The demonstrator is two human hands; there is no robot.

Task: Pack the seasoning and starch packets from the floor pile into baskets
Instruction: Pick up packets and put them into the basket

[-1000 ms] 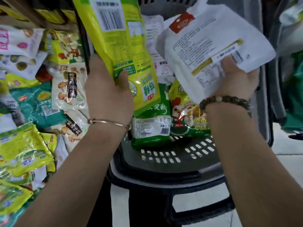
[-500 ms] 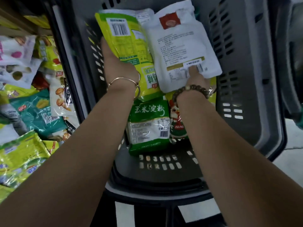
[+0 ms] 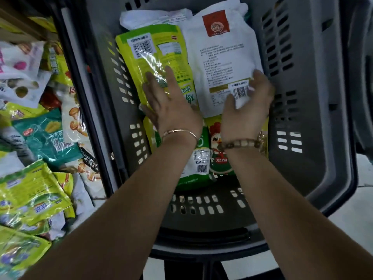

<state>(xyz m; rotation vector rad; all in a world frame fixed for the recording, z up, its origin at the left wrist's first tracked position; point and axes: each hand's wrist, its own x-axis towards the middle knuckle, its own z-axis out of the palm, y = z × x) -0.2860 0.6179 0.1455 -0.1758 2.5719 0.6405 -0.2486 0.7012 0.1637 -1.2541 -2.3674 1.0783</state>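
Both my hands are inside a grey plastic basket (image 3: 302,138). My left hand (image 3: 171,106) lies flat, fingers spread, on a yellow-green packet (image 3: 153,59) that rests in the basket. My right hand (image 3: 248,106) curls around the lower right edge of a white packet (image 3: 222,57) with a red logo, thumb on its front, fingers behind its side. Under my wrists lie a green and white starch packet (image 3: 199,164) and a yellow packet with a rooster picture (image 3: 218,156). Another white packet (image 3: 153,17) peeks out at the far end.
The floor pile (image 3: 36,148) of packets spreads along the left of the basket: yellow-green, teal, white and mushroom-printed ones. A dark basket rim and handle (image 3: 201,239) lie nearest me. Pale floor (image 3: 359,209) shows at the right.
Both packets have come down from mid-air into the basket. My left hand has let go of the yellow-green packet and now presses flat on it; my right hand shifted to the white packet's edge.
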